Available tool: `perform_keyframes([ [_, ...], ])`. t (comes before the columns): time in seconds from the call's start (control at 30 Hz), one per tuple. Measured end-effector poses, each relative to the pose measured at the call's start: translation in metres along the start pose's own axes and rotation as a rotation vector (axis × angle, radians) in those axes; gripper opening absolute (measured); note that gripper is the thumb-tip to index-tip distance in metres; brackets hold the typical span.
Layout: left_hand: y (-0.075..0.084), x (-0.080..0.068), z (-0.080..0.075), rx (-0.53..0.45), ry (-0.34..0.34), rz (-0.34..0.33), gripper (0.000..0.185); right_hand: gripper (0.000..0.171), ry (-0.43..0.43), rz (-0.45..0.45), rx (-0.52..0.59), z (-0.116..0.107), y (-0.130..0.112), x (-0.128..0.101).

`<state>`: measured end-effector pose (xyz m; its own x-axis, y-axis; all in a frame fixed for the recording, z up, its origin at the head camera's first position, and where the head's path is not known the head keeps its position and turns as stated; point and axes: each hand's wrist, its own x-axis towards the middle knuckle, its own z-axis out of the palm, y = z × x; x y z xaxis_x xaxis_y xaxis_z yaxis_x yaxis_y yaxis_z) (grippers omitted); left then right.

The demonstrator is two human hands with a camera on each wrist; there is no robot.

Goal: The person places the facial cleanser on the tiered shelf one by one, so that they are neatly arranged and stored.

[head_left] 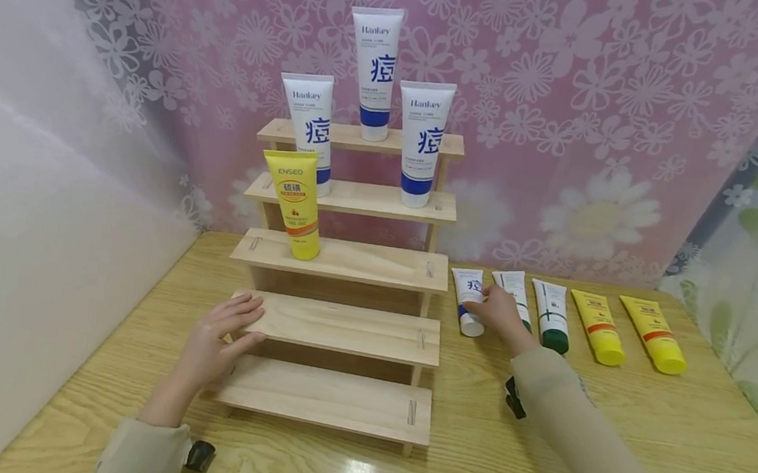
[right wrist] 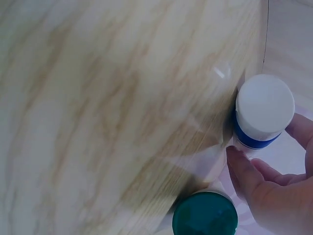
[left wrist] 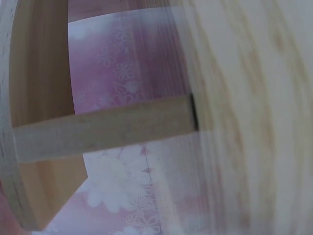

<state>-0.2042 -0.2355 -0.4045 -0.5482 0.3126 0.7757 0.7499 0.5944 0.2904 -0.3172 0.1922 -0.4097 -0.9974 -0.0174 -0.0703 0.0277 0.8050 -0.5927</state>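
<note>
A white tube with a blue band and white cap (head_left: 468, 301) lies on the wooden table (head_left: 677, 437), right of a stepped wooden shelf (head_left: 341, 329). My right hand (head_left: 482, 307) pinches this tube; in the right wrist view its fingers (right wrist: 244, 171) sit on either side of the white cap (right wrist: 264, 105). Straight fingers of my left hand (head_left: 250, 322) rest on the left end of the shelf's fourth step. A yellow tube (head_left: 298, 203) stands on the third step. Three white tubes (head_left: 374, 70) stand on the top two steps.
Right of the held tube lie two white tubes with green caps (head_left: 552, 316) and two yellow tubes (head_left: 597, 327). One green cap (right wrist: 205, 214) lies close to my right hand. A flowered pink curtain (head_left: 574, 95) hangs behind. The left wrist view shows only blurred shelf wood (left wrist: 98, 129).
</note>
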Motion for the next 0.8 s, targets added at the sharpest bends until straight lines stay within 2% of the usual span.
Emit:
perform_keyframes([
  [0.43,0.0019,-0.0007,-0.0017,0.006,-0.018,-0.019,0.038,0.056,-0.091,0.047,0.044,0.0033,-0.0041,0.0012],
  [0.67,0.0013,0.0006,-0.0013,-0.013,-0.005,0.0,0.037,0.044,-0.118,0.106,0.146,0.007,-0.0057,0.006],
  [0.8,0.0013,0.0017,-0.0014,-0.012,-0.007,0.002,0.037,0.041,-0.111,0.112,0.123,0.0084,-0.0044,0.0098],
])
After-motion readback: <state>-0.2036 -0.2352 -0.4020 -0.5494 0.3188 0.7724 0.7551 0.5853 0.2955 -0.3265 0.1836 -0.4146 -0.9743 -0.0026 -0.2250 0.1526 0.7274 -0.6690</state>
